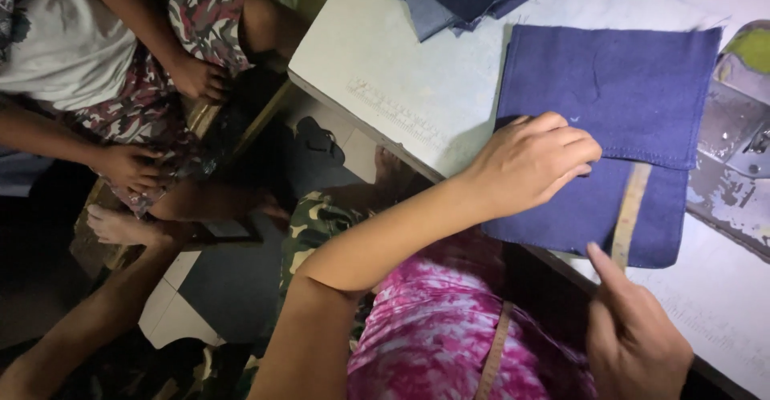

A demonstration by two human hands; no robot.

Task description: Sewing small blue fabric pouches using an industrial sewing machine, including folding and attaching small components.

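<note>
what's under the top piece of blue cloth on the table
A second blue cloth piece lies under the top blue cloth, its lower part showing. A measuring tape crosses it. The left hand presses the overlap; the rest is covered.
</note>
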